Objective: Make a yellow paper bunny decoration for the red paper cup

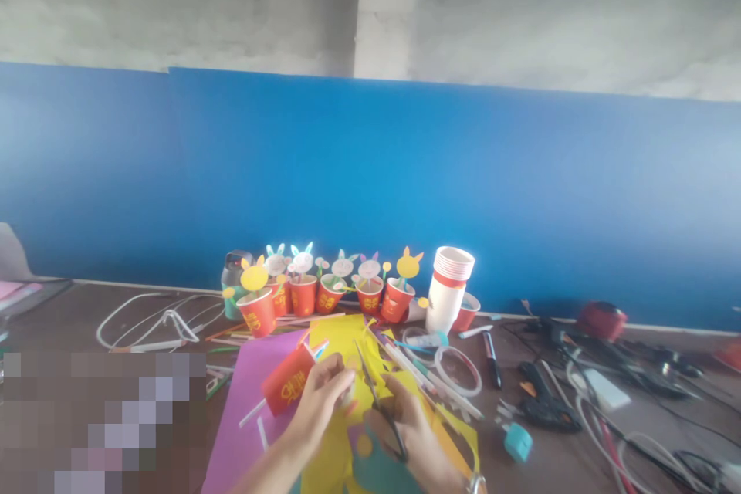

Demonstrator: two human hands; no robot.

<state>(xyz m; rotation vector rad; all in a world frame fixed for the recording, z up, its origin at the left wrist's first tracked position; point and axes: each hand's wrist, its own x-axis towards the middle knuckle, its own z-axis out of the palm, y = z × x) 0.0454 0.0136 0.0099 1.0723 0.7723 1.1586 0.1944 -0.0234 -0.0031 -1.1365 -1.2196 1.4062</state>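
My right hand is closed round the black handles of a pair of scissors, whose blades point up and away. Just left of the blades, my left hand pinches a small yellow paper piece; its exact outline is blurred. A red paper cup with gold print lies on its side beside my left hand, with a white stick at its lower end. Beneath both hands lie cut yellow paper and a purple sheet.
Red cups with paper animal heads, including a yellow one, line the back. Stacked white cups stand right of them. A tape roll, a black marker, a glue gun and tangled cables lie to the right.
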